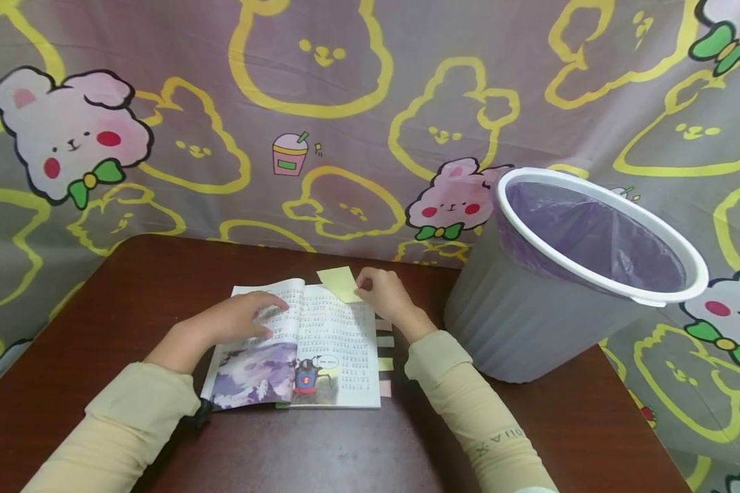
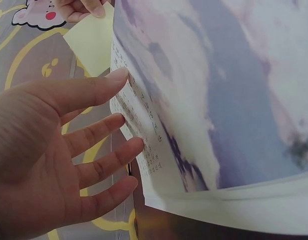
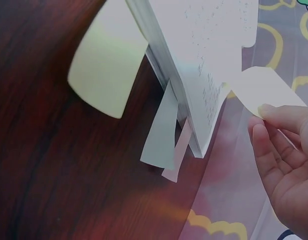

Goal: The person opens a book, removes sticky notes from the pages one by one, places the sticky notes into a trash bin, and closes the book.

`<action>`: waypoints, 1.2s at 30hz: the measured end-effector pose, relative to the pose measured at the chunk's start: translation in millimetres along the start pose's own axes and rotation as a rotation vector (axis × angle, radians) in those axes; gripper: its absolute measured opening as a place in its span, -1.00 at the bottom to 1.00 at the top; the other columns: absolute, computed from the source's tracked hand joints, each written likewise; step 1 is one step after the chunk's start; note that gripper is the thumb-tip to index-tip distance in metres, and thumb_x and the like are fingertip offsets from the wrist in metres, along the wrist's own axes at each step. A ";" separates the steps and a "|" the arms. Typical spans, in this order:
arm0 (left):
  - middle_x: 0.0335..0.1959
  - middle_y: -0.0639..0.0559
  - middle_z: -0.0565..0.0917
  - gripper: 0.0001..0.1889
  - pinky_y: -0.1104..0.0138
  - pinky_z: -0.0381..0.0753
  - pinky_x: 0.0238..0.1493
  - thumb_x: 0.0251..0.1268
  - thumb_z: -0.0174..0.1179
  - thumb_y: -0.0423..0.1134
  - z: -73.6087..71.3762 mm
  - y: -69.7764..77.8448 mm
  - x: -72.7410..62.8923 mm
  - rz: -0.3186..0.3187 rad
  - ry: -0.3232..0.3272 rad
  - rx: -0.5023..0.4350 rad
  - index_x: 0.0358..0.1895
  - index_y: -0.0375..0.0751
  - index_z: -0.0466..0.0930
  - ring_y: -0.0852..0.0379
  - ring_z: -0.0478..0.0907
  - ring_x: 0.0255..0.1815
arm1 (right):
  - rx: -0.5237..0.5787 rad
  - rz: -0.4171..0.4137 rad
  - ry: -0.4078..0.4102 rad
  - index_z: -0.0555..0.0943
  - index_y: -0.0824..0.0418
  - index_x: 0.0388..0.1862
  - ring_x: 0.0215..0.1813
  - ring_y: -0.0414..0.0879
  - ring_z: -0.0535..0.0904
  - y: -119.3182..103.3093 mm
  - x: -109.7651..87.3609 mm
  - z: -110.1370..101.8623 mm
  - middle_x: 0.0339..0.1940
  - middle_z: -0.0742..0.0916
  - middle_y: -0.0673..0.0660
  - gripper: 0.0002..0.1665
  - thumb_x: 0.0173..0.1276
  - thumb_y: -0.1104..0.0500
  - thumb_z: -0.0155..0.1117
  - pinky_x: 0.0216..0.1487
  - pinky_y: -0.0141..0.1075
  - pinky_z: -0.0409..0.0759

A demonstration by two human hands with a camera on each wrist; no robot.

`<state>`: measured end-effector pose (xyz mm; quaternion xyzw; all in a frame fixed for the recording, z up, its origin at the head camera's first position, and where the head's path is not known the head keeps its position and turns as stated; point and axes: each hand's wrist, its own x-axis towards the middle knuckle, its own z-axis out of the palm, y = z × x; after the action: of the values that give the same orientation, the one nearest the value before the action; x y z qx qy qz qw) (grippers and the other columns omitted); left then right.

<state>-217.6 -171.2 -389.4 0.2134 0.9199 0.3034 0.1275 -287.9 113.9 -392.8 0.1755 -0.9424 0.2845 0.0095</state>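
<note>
An open book [image 1: 339, 335] lies on the table, its left page showing a purple cloudy picture [image 2: 193, 90] and its right page lines of text with a small cartoon figure. My right hand [image 1: 384, 293] pinches a yellow sticky note [image 1: 338, 282] between thumb and fingers at the book's upper right; in the right wrist view the note [image 3: 266, 90] extends from the fingertips past the page edge. Over the left page rests my left hand [image 1: 243, 316], fingers spread and loosely bent. The left wrist view shows its fingers [image 2: 96, 170] at the page edge, gripping nothing.
Several coloured paper tabs [image 3: 161, 130] stick out of the book's right edge. A grey waste bin [image 1: 518, 308] with a white rim and purple liner stands on the table to the right. Behind the table hangs a patterned cloth [image 1: 345, 137].
</note>
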 end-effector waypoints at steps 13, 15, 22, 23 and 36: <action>0.33 -0.39 0.49 -0.52 -0.19 0.40 0.32 0.30 0.38 -0.42 -1.1 2.6 1.1 0.011 0.003 0.003 0.28 -0.37 0.56 -0.39 0.36 0.38 | 0.013 0.026 0.060 0.66 0.25 -0.19 -0.26 0.00 0.59 7.2 -4.1 -10.5 -0.25 0.72 0.14 -0.90 0.39 0.27 0.43 -0.20 -0.23 0.64; 0.34 -0.39 0.48 -0.51 -0.19 0.42 0.31 0.29 0.39 -0.41 -0.7 2.4 1.0 0.009 -0.001 0.003 0.28 -0.37 0.56 -0.39 0.37 0.38 | 0.018 0.042 0.063 0.66 0.24 -0.18 -0.25 0.01 0.59 8.4 -4.4 -11.1 -0.25 0.72 0.15 -0.89 0.39 0.26 0.43 -0.19 -0.23 0.65; 0.34 -0.40 0.48 -0.52 -0.19 0.42 0.31 0.30 0.38 -0.42 -0.1 2.4 1.3 0.015 0.000 -0.006 0.29 -0.37 0.56 -0.39 0.37 0.38 | -0.006 0.069 0.108 0.68 0.23 -0.18 -0.25 0.02 0.60 17.2 -5.9 -14.7 -0.25 0.72 0.14 -0.91 0.39 0.26 0.43 -0.21 -0.23 0.65; 0.34 -0.40 0.48 -0.52 -0.19 0.41 0.32 0.30 0.38 -0.42 -0.1 2.5 1.2 0.017 0.001 -0.006 0.28 -0.37 0.56 -0.39 0.37 0.38 | -0.007 0.072 0.114 0.68 0.23 -0.19 -0.25 0.02 0.60 18.3 -6.3 -15.5 -0.25 0.72 0.14 -0.91 0.39 0.26 0.43 -0.21 -0.23 0.64; 0.33 -0.41 0.48 -0.50 -0.19 0.46 0.27 0.29 0.39 -0.41 -2.1 -0.3 -1.3 0.016 -0.015 0.005 0.29 -0.39 0.54 -0.40 0.39 0.35 | 0.043 0.053 0.138 0.71 0.25 -0.19 -0.24 0.03 0.61 20.9 -18.4 -28.7 -0.25 0.74 0.14 -0.88 0.38 0.23 0.46 -0.12 -0.15 0.67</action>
<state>-217.3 -173.0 -387.8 0.2233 0.9179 0.3006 0.1313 -280.1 151.6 -382.0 0.1307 -0.9374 0.3165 0.0632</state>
